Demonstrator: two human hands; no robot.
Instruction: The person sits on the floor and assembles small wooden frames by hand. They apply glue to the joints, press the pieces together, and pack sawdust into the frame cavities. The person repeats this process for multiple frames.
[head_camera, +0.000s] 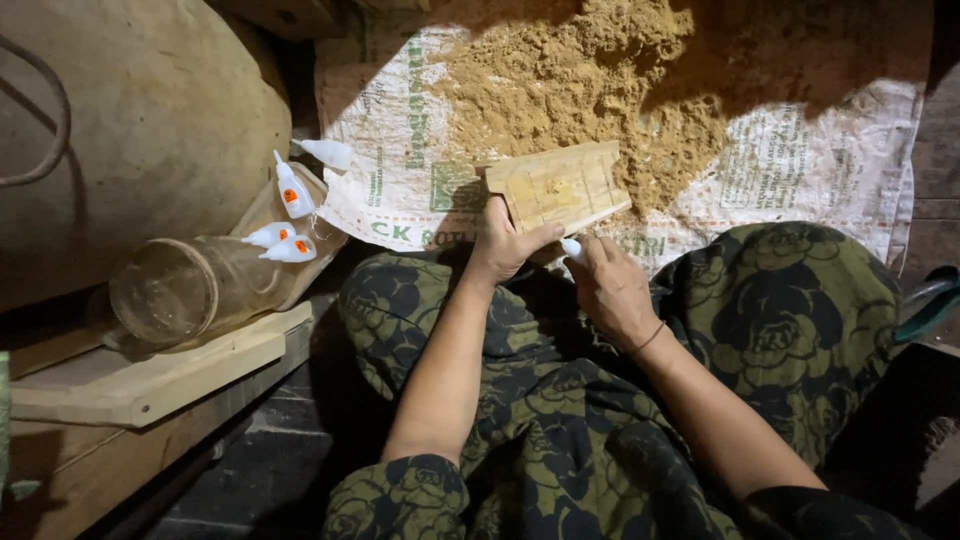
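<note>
My left hand (503, 243) grips the near left edge of a small flat wooden piece (560, 186) with shallow grooves, holding it over the sawdust. My right hand (608, 287) is closed around a small white glue bottle (572, 247), whose tip points at the lower edge of the wood. Both forearms rest over my lap, which is covered in dark green floral cloth (780, 320).
A heap of tan sawdust (590, 80) lies on a printed white woven sack (800, 160). To the left, several small white glue bottles (292, 190) lie by a clear glass jar (180, 290) on its side, on wooden boards (150, 385). A large rounded sack (150, 120) fills the upper left.
</note>
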